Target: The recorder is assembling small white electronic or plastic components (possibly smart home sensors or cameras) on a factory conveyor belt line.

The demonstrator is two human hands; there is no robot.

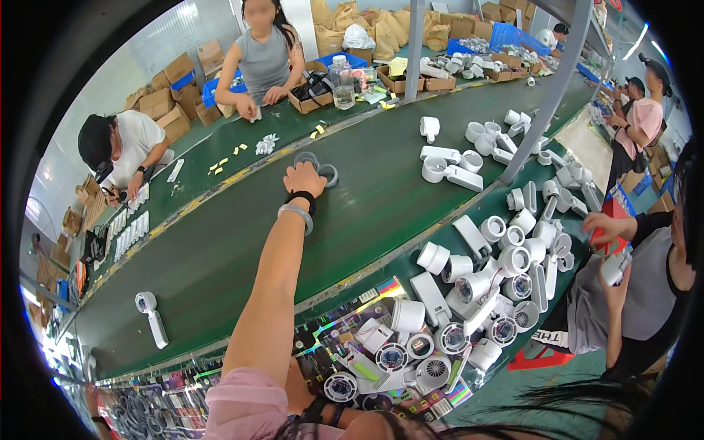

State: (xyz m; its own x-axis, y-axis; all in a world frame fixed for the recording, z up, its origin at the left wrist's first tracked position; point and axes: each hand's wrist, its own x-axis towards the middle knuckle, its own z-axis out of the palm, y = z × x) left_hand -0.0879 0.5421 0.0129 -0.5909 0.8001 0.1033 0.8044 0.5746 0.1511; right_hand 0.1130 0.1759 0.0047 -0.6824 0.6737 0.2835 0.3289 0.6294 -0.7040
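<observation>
Green conveyor belt [220, 246], largest item: runs from about 8 o'clock up to 1–2 o'clock, far end too small to resolve.

Co-workers: one in a grey sleeveless top [268, 66] at 11 o'clock, head cut by the upper edge; one bent over in a white shirt [144, 136] between 9 and 10; one in a grey-and-black top [634, 286] between 3 and 4, partly lost at the dark rim.

Heap of white fan parts [480, 290], 4 o'clock: pieces overlap, so lower ones are hidden. Glossy printed surface [319, 337] shows beside it, toward 6 o'clock. Smaller group of white parts [462, 176] on the belt, 2 o'clock.

Pile of dark rings [139, 411], between 7 and 8: individual pieces hard to separate near the rim.

Single white handheld fan [157, 330] lies on the belt, 8 o'clock.

Wearer's left hand [304, 178] reaches across the belt to 10–11 o'clock, over two grey rings [334, 176]. The rings lie at the fingers, partly covered; whether the grip is closed on either cannot be told. Right hand [297, 387], near 6–7 o'clock, is mostly hidden behind the left arm; its grip cannot be told either.
</observation>
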